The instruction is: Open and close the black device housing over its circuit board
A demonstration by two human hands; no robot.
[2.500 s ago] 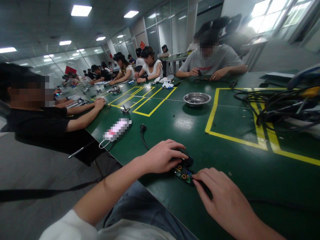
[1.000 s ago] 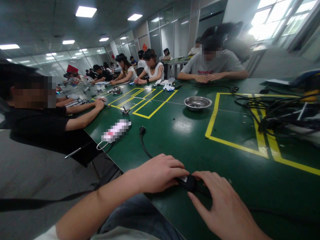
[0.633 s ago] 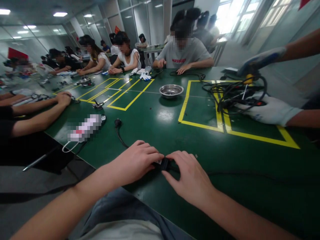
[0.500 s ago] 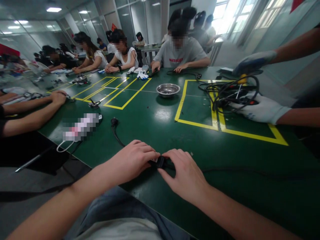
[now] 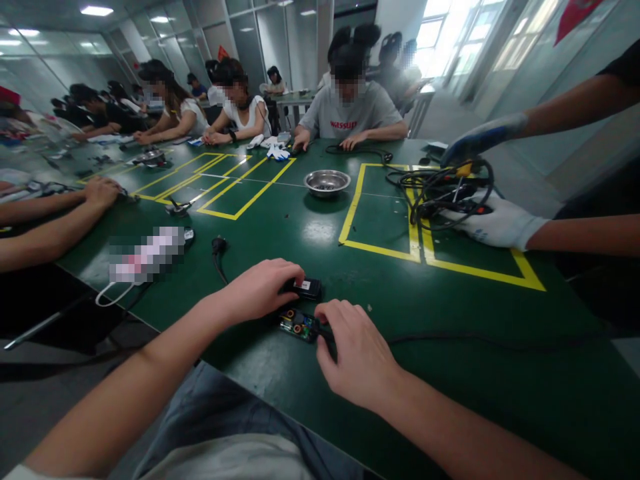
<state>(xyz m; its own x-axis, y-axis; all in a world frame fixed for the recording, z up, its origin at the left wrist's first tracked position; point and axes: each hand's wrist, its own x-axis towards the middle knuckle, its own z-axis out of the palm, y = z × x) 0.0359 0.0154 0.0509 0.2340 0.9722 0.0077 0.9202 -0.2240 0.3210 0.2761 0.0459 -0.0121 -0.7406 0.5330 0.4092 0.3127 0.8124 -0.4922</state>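
Observation:
My left hand (image 5: 267,287) grips a black plastic housing cover (image 5: 311,288) with a white label. It is apart from a circuit board (image 5: 295,325) with copper coils, which lies just nearer to me. At the board's right end, the fingers of my right hand (image 5: 350,350) are closed around the cable end (image 5: 323,331); they partly hide it. From behind that hand a black cable (image 5: 450,337) runs off to the right. Beyond my left wrist a black power plug (image 5: 219,245) rests on the green table (image 5: 260,373), its cord passing behind my left hand.
A metal bowl (image 5: 327,184) holds small dark pieces. To the right, a person's gloved hands (image 5: 495,220) handle a bundle of black cables (image 5: 435,193). A blurred pinkish object (image 5: 150,255) lies left. Yellow tape (image 5: 380,248) marks the table; other people sit around it.
The black housing has come apart: my left hand has lifted its cover up and away, baring the circuit board. My right hand stays at the cable end. The whole view has shifted slightly.

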